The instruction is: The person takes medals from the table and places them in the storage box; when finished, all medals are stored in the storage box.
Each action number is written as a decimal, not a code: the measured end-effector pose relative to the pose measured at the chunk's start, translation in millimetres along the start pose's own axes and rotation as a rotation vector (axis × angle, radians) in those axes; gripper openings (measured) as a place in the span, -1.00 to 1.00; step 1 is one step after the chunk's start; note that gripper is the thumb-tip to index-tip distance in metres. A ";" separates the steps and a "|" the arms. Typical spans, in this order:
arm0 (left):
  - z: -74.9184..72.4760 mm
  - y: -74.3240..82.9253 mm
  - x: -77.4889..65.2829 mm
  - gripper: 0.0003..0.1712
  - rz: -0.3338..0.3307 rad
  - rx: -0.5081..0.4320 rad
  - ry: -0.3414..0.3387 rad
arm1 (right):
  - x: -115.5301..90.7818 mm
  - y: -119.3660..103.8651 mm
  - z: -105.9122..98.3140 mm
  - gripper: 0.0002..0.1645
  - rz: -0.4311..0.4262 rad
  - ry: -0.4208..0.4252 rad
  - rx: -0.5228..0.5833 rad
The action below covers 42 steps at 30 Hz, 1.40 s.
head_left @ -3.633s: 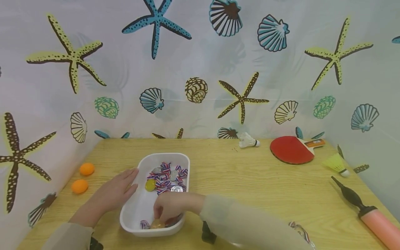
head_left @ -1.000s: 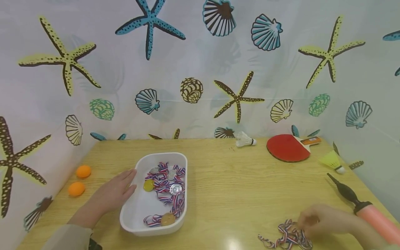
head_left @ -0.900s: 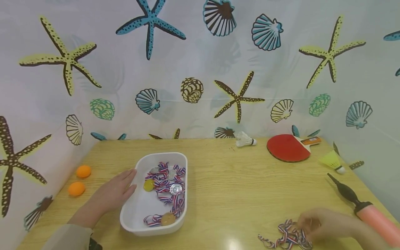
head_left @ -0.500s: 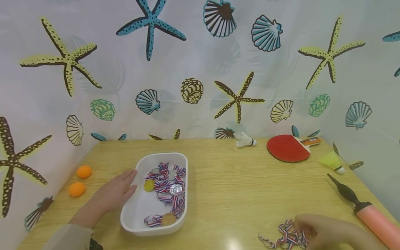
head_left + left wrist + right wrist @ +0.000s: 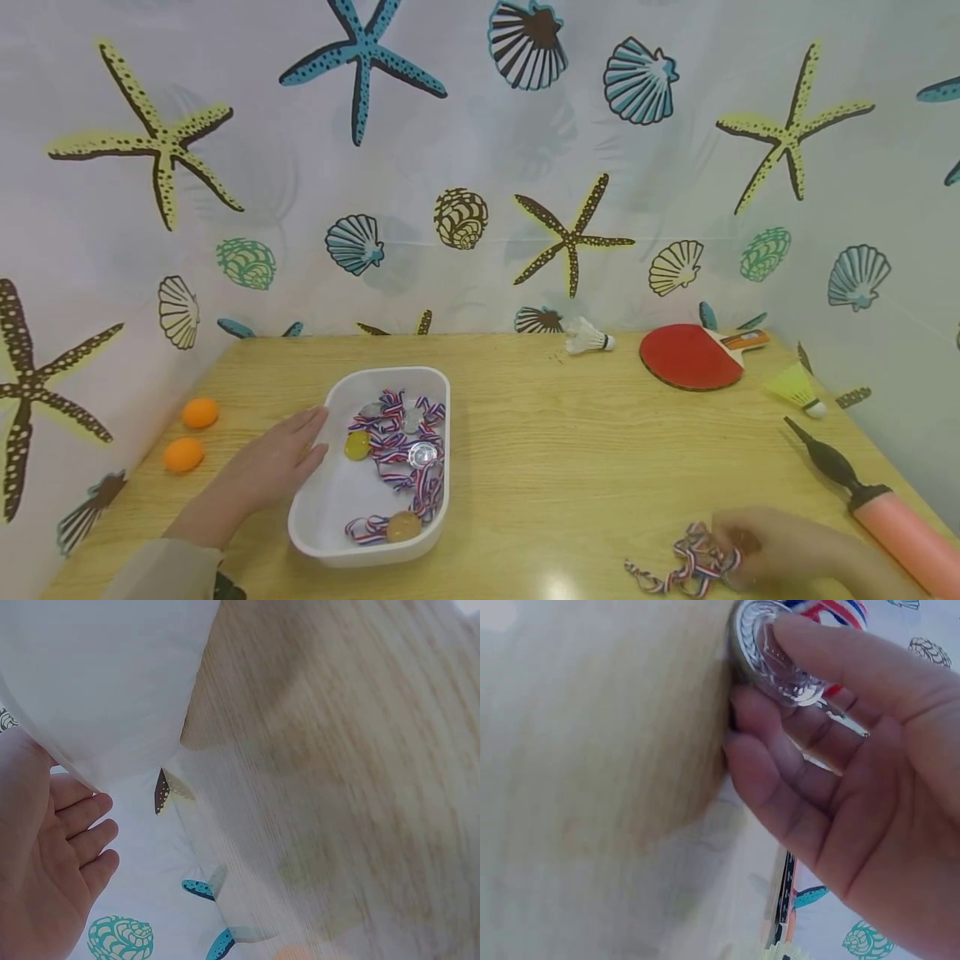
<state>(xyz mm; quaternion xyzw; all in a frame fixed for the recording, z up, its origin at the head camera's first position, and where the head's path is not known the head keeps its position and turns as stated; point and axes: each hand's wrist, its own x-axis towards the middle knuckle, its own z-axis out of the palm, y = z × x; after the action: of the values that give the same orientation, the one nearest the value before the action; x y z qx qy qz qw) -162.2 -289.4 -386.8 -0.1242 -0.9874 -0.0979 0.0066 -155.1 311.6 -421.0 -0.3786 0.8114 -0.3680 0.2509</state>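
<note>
My right hand [image 5: 780,546] is low over the table's right side. In the right wrist view, its thumb and fingers pinch a silver medal [image 5: 761,649] by the disc. The medal's striped ribbon [image 5: 693,567] lies crumpled on the wood beside the hand. My left hand [image 5: 277,458] rests against the left rim of a white plastic box [image 5: 318,546], its fingers fairly straight; the left wrist view shows the fingertips at the box's edge. Inside the box lie several ribboned medals, among them a gold medal [image 5: 357,445], a silver medal [image 5: 422,454] and a bronze-coloured medal [image 5: 403,527].
Two orange balls [image 5: 184,455] sit left of the box. Along the back are a white shuttlecock [image 5: 588,337] and a red table tennis bat [image 5: 690,357]. On the right lie a yellow shuttlecock [image 5: 798,390] and a pump with a pink barrel [image 5: 907,533]. A patterned curtain [image 5: 480,167] borders the table.
The right hand has left the box, where a bronze-coloured medal now lies, and gone right to the ribboned medal on the table. Its ribbon has shifted slightly. The left hand stays at the rim.
</note>
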 end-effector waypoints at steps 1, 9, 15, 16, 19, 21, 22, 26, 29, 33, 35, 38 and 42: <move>-0.1 0.0 0.1 -0.35 -0.002 0.000 0.000 | 0.5 0.4 -2.4 -0.72 -0.014 0.005 0.001; -1.6 0.7 1.1 -0.35 -0.007 0.007 0.003 | 7.1 -9.5 -26.1 -0.77 0.050 0.073 0.139; -1.0 0.8 1.0 -0.35 -0.006 0.010 0.004 | 16.6 -28.9 -45.7 -0.51 0.177 0.151 0.135; -0.9 0.7 1.1 -0.35 -0.004 0.010 0.006 | 18.4 -32.1 -48.7 -0.48 0.190 0.166 0.114; -0.7 0.4 0.8 -0.36 0.002 0.008 0.012 | 23.4 -39.3 -56.0 -0.42 0.186 0.217 0.050; -0.7 0.4 0.9 -0.36 -0.003 0.006 0.009 | 27.3 -43.1 -60.6 -0.42 0.174 0.262 -0.009; -0.6 0.5 0.8 -0.35 -0.006 0.005 0.007 | 29.4 -45.0 -62.9 -0.43 0.170 0.287 -0.035; -0.3 1.0 0.6 -0.35 -0.021 0.004 -0.003 | 38.0 -50.7 -71.4 -0.54 0.176 0.420 -0.090; -0.2 1.0 0.4 -0.35 -0.021 0.004 -0.003 | 43.8 -54.4 -77.0 -0.65 0.199 0.524 -0.074; 0.1 0.5 0.1 -0.36 -0.017 0.005 -0.002 | 50.8 -60.4 -81.3 -0.64 0.225 0.626 0.033; 0.1 0.6 0.0 -0.36 -0.017 0.005 -0.003 | 54.2 -63.3 -82.6 -0.60 0.220 0.652 0.118; -0.1 1.2 -0.1 -0.36 -0.018 0.006 -0.002 | 59.5 -67.4 -84.1 -0.61 0.186 0.671 0.231; -0.1 1.5 0.0 -0.35 -0.020 0.005 -0.004 | 67.9 -72.8 -85.3 -0.73 0.097 0.685 0.407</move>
<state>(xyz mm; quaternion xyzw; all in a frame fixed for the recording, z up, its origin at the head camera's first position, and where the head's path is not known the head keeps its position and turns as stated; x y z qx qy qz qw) -161.8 -288.0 -386.4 -0.1143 -0.9889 -0.0951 0.0038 -222.2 259.8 -320.9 -0.1378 0.7755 -0.6139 0.0529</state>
